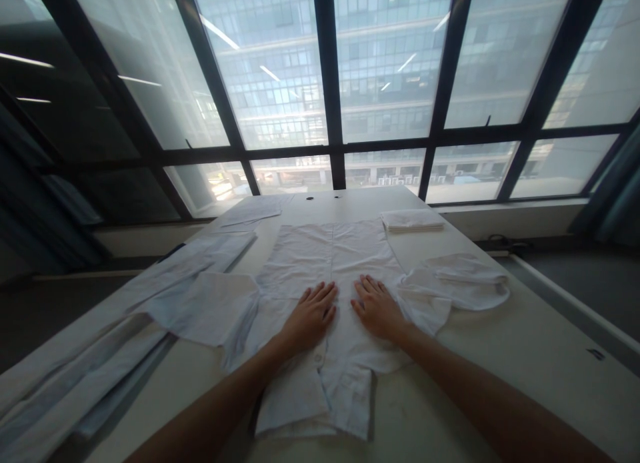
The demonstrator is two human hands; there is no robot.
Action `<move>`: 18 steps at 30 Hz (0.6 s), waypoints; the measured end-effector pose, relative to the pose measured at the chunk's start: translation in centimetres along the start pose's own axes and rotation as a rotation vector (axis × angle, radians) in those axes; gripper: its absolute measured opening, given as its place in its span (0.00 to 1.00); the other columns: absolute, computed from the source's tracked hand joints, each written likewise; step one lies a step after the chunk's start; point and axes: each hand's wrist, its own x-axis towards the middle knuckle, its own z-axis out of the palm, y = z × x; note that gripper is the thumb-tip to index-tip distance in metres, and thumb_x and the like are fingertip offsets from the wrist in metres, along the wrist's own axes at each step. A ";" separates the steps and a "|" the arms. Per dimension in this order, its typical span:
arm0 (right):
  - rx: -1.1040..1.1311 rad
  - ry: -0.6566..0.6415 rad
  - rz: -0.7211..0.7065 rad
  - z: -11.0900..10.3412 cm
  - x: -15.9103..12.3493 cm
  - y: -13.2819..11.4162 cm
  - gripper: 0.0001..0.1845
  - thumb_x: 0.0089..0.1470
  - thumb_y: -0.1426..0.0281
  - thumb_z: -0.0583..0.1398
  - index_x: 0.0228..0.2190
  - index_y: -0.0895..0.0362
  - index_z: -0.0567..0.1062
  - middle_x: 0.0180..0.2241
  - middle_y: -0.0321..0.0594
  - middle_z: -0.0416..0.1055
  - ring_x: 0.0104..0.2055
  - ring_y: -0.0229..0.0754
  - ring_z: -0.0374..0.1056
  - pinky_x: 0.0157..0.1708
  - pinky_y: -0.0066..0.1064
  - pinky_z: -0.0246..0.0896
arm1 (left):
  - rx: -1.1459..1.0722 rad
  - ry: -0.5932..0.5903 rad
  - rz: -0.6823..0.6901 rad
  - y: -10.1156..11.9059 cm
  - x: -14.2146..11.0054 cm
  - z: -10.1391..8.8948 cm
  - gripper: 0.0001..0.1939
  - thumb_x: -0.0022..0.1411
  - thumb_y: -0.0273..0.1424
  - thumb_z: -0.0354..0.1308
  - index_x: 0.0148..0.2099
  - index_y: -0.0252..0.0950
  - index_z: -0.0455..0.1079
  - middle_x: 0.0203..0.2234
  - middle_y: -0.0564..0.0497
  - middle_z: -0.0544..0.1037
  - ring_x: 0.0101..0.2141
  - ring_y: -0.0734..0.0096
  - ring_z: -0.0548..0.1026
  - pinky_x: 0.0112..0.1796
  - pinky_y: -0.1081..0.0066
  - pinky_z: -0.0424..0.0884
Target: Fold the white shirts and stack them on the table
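Toward windows [387, 63] the shirt [345, 343] points lengthwise, hem [305, 230] foremost, left hand [309, 318] and right hand [379, 310] flat, unclenched.

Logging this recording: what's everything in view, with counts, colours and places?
Buttoned cloth garment: one, white, spread under both hands
Long smooth tabletop: one, white, centre
Loose cloths: several overlapping, white, table's left
Thin flat sheets: several, white, table's far left
Folded cloth stack: one, white, table's far right
Framed glass window wall: one, black frames, background
Glass-fronted building: at least one, pale blue, outside
Fabric curtains: two, dark blue-grey, both sides
Left hand: one, bare, palm-down on garment
Right hand: one, bare, palm-down on garment
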 end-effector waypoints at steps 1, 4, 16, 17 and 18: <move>-0.008 -0.001 0.010 0.0 0.0 0.0 0.32 0.69 0.60 0.48 0.68 0.64 0.61 0.71 0.54 0.51 0.74 0.52 0.44 0.71 0.46 0.37 | 0.001 0.002 0.000 0.0 0.0 0.0 0.29 0.76 0.40 0.40 0.74 0.41 0.54 0.72 0.51 0.54 0.72 0.62 0.49 0.69 0.53 0.47; -0.031 0.000 0.043 0.1 0.0 0.0 0.34 0.69 0.58 0.48 0.68 0.63 0.60 0.72 0.54 0.49 0.74 0.54 0.43 0.70 0.48 0.36 | 0.003 0.007 0.003 0.0 -0.1 0.0 0.29 0.76 0.40 0.40 0.74 0.41 0.53 0.72 0.51 0.54 0.72 0.62 0.49 0.69 0.53 0.47; -0.117 0.033 0.201 -0.2 -0.2 0.4 0.34 0.70 0.56 0.47 0.69 0.62 0.60 0.71 0.56 0.50 0.73 0.55 0.45 0.69 0.50 0.37 | -0.011 -0.006 -0.003 0.4 -0.2 -0.4 0.29 0.76 0.40 0.40 0.74 0.40 0.54 0.72 0.50 0.54 0.72 0.61 0.49 0.69 0.53 0.47; -0.122 0.032 0.203 -0.2 -0.2 0.5 0.34 0.70 0.57 0.47 0.69 0.61 0.60 0.71 0.56 0.49 0.73 0.55 0.45 0.69 0.49 0.37 | -0.012 -0.009 -0.002 0.4 -0.2 -0.4 0.29 0.76 0.40 0.40 0.74 0.40 0.54 0.72 0.50 0.54 0.72 0.61 0.49 0.69 0.52 0.47; -0.127 0.029 0.202 -0.1 -0.2 0.5 0.34 0.70 0.57 0.47 0.69 0.61 0.60 0.72 0.55 0.49 0.73 0.54 0.45 0.69 0.49 0.37 | -0.012 -0.011 -0.002 0.5 -0.2 -0.5 0.29 0.76 0.39 0.40 0.74 0.40 0.54 0.72 0.50 0.54 0.72 0.61 0.49 0.69 0.52 0.47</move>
